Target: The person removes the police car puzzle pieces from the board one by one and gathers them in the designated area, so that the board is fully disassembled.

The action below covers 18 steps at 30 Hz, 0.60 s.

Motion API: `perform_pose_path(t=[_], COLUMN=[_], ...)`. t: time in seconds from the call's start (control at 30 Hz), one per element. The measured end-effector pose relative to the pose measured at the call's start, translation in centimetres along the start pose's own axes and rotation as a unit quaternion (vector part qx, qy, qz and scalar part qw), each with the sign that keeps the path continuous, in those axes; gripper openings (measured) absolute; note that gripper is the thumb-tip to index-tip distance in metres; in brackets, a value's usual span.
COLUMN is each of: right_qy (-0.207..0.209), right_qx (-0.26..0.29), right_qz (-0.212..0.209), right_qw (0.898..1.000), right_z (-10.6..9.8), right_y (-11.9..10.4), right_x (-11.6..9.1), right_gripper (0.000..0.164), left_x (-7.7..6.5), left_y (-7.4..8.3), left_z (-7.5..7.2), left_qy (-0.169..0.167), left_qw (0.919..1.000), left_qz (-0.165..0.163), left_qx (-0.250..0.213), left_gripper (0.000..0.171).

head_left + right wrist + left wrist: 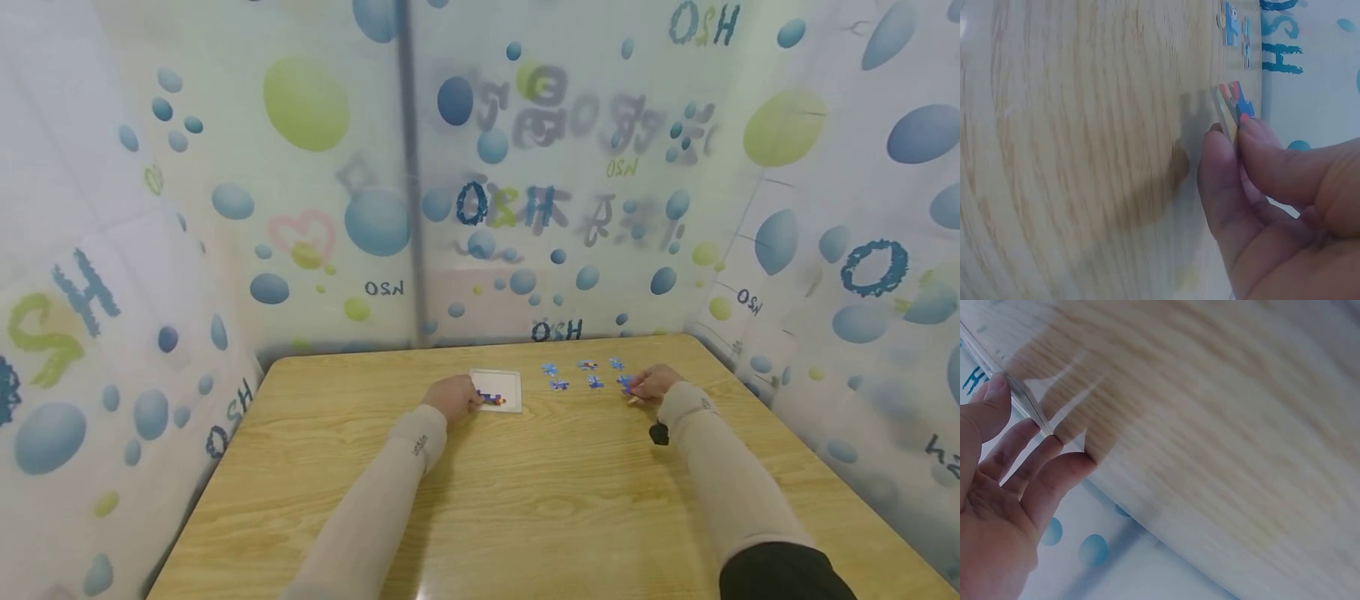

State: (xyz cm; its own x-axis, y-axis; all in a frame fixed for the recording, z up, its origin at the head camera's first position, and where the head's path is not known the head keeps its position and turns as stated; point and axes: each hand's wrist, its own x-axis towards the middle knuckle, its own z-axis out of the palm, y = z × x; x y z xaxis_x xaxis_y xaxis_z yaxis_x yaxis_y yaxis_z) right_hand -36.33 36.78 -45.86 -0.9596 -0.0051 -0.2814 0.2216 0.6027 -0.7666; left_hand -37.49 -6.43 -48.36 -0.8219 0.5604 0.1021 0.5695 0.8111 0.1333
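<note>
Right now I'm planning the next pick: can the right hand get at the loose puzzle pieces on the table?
Probably yes: the loose pieces lie just beside the right hand, nothing between, though it already pinches one piece.

A light wooden table (525,500) with visible grain is filling the space beneath and around the hands, soft light glaring off its near edge. Translucent white curtain walls (315,167), printed with blue and green bubbles and reversed lettering, are enclosing it beyond and on both sides, a grey pole (408,167) showing through behind
</note>
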Motion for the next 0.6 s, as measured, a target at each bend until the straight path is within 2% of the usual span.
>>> perform_pose_path(t=[0.33, 0.6], right_qy=[-0.002, 0.017], right_qx=[-0.091, -0.171], right_qz=[-0.004, -0.016], right_qw=[0.996, 0.985], right_z=[-0.81, -0.77], right_y=[0.3, 0.79], right_x=[-0.42, -0.03], right_gripper=[0.009, 0.008], left_x=[-0.26, -0.33], left_y=[-0.06, -0.03], left_z=[0.07, 0.24], left_qy=[0.007, 0.005], left_qw=[0.9999, 0.9998], left_qz=[-0.012, -0.018], left_qx=[-0.001, 0.01], left_gripper=[0.016, 0.016])
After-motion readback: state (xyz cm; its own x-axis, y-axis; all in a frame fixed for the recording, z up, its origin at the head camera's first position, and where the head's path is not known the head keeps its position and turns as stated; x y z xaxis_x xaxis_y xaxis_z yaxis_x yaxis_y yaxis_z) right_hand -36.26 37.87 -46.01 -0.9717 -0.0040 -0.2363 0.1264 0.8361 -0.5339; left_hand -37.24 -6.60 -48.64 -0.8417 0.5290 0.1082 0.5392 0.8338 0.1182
